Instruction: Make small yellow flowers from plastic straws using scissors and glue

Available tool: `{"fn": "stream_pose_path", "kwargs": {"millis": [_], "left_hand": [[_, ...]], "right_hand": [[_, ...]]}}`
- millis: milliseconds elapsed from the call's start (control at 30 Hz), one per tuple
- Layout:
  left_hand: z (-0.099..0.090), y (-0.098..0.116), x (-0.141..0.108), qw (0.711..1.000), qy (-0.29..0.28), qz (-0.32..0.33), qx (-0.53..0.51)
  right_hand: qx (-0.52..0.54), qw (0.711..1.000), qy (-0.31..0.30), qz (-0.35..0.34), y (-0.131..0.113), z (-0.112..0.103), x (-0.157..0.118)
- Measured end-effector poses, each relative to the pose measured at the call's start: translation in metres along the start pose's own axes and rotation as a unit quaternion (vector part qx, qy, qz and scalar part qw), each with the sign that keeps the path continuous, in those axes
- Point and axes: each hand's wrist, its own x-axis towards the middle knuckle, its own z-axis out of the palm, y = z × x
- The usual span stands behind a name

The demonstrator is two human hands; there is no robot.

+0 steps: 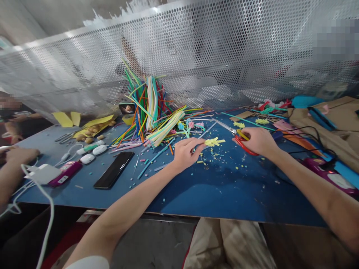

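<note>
My left hand (pixel 187 152) pinches a small yellow fringed piece (pixel 214 142) between thumb and fingers, its branching strips pointing right. A pair of scissors (pixel 246 146) with red handles is in my right hand (pixel 259 140), blades toward the upper left. A short yellow piece (pixel 242 135) also shows at the right fingers; whether it is held or part of the scissors I cannot tell. Yellow and pale scraps lie on the table below both hands. Beyond my left hand are small pink and blue fuzzy shapes (pixel 190 125) and a bundle of pale yellow and white pipe cleaners (pixel 168 129).
A perforated metal screen (pixel 179 48) runs along the back of the blue table (pixel 179 198). Many coloured pipe cleaners (pixel 140 108) stand upright. A black phone (pixel 114 170), white charger (pixel 46 173) and another person's hand (pixel 21 155) are left. Brown paper (pixel 344 119) and a purple power strip (pixel 331 172) are right.
</note>
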Motion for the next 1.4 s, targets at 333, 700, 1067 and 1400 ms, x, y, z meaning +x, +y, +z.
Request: {"fn": "stream_pose_path", "kwargs": {"millis": [333,700,1067,1400], "left_hand": [[0.002,0.000,0.003,0.984,-0.137,0.109,0.028],[0.008,-0.014,0.001,0.988,-0.146,-0.016,0.050],[0.010,-0.017,0.000,0.981,-0.149,-0.123,-0.006],[0.009,-0.014,-0.001,0.978,-0.135,-0.152,-0.050]], "right_hand": [[-0.012,0.999,-0.018,0.049,0.007,0.005,-0.001],[0.016,0.988,-0.149,-0.033,0.014,0.012,0.001],[-0.186,0.961,-0.191,0.071,0.089,-0.015,0.009],[-0.210,0.947,-0.220,0.101,0.095,-0.007,-0.001]]}}
